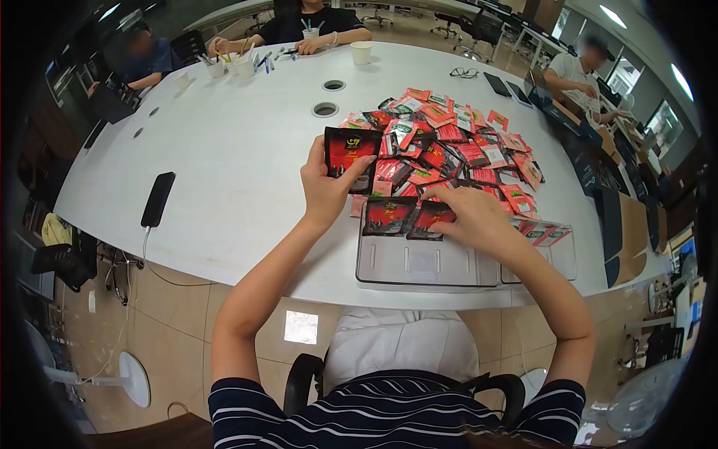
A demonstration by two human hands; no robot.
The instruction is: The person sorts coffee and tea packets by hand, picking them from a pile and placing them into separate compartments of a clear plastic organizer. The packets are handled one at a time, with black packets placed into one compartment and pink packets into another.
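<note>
My left hand [329, 183] grips a black-and-red coffee sachet [350, 150], held upright with its printed front towards me, left of the pile. My right hand [467, 213] pinches another dark red coffee sachet [429, 222] at the far side of a clear plastic box [374, 266]. Beside that one, a similar sachet [387, 217] stands in the same box. The right wrist passes over the box, hiding part of it. More red-and-green sachets [544, 234] show in the box's right section. Behind both hands lies a heaped pile of mixed sachets [452, 142].
A phone [158, 199] on a cable lies at the left of the white table [239, 150]. Paper cups [361, 52], pens, glasses [464, 72] and more phones lie farther back. Cardboard boxes [627, 232] line the right edge. Other people sit around the table.
</note>
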